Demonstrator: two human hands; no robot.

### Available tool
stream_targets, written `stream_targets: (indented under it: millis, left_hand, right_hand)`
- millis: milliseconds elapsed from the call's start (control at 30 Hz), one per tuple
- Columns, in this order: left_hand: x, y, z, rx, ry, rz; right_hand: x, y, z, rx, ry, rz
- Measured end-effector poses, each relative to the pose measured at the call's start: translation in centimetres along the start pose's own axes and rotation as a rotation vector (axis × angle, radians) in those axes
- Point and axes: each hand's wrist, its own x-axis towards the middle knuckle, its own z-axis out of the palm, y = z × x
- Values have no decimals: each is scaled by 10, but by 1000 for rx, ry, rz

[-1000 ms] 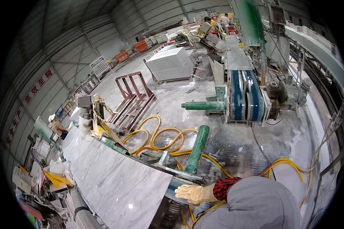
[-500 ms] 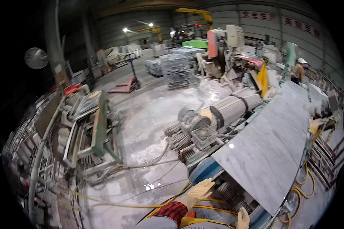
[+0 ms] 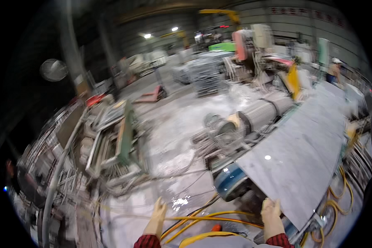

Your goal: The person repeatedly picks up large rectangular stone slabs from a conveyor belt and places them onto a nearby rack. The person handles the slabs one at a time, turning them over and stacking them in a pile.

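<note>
My left hand (image 3: 156,217), in a cream glove with a red checked cuff, is off to the left above the wet floor. Nothing is in it; its fingers look loosely extended, though motion blurs them. A large pale grey, veined stone slab (image 3: 299,144) lies on a conveyor at the right. Its near edge meets my right hand (image 3: 272,215), gloved alike, whose bent fingers appear to grip that edge; the fingertips are partly hidden. Just left of the slab's near end shows a blue conveyor belt end (image 3: 230,182), with a dark roller beneath.
Yellow hoses (image 3: 211,218) cross the floor before me, and more yellow hose (image 3: 332,206) coils at the right. A ribbed roller with a motor (image 3: 225,134) stands beyond the belt. Green-sided metal frames (image 3: 115,142) are at the left. A person (image 3: 334,71) stands far right.
My left hand has moved left, away from the belt end. My right hand has come up to the slab's near edge. The whole view has shifted, so the scene sits further right.
</note>
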Motion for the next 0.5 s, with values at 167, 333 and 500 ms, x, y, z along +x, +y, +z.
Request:
stream_targets:
  millis: [167,333,500]
  left_hand:
    - [16,14,23,80,-124,-37]
    - [89,183,95,211,-746,175]
    - [159,414,101,473,-760,537]
  right_hand:
    - [-52,14,62,12,264,-131]
    - [-76,19,76,-16,248,-225]
    - [-66,20,64,-90,185,-288]
